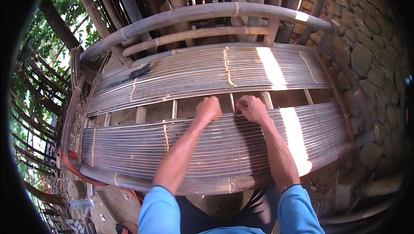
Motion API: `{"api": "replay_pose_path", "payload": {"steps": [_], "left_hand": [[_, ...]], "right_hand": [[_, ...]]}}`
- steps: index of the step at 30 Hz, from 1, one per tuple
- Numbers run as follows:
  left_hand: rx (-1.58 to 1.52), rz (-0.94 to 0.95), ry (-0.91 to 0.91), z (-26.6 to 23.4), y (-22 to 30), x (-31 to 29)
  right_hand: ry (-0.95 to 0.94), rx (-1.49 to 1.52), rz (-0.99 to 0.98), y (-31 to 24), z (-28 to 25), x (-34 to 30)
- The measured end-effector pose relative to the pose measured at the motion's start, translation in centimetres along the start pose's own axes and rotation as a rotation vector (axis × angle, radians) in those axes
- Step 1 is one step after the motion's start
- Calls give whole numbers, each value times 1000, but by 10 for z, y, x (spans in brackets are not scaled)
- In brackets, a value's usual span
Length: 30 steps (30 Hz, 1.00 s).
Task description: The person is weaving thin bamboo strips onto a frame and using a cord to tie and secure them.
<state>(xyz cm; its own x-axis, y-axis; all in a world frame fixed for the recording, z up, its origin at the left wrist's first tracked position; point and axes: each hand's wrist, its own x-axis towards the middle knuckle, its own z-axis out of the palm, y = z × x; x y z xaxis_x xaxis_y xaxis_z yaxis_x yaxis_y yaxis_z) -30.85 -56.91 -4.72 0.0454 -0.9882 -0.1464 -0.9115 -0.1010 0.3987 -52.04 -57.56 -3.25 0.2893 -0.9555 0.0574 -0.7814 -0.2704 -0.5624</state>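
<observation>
My left hand (208, 108) is closed, fingers curled in, over the far edge of the near slat panel (129, 143). A short way to its right, my right hand (252, 108) is closed in a pinch beside a thin crosspiece (232, 103). What either hand holds, if anything, is too small to make out. Both are at the gap between the near panel and the far slat panel (185, 74), made of thin split-bamboo strips. A thin dark line (238, 143) runs across the near panel below the right hand. Pale bindings (228, 67) cross the far panel.
A dark-handled tool (141, 70), perhaps a knife, lies on the far panel's left. Bamboo poles form the bench's back rail (181, 15) and front edge (172, 185). A stone wall (366, 57) rises at right. A plastic bottle (80, 204) and orange-red strap (71, 167) are lower left.
</observation>
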Motion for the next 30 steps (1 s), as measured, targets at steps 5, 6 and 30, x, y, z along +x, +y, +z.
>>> {"api": "replay_pose_path", "payload": {"steps": [5, 6, 30], "left_hand": [[-349, 64, -216, 33, 14, 27], [-380, 63, -296, 29, 9, 27], [-387, 478, 373, 17, 24, -49]], "right_hand": [[-111, -206, 134, 0, 14, 5], [-103, -193, 163, 1, 17, 5], [-169, 442, -60, 1, -13, -4]]}}
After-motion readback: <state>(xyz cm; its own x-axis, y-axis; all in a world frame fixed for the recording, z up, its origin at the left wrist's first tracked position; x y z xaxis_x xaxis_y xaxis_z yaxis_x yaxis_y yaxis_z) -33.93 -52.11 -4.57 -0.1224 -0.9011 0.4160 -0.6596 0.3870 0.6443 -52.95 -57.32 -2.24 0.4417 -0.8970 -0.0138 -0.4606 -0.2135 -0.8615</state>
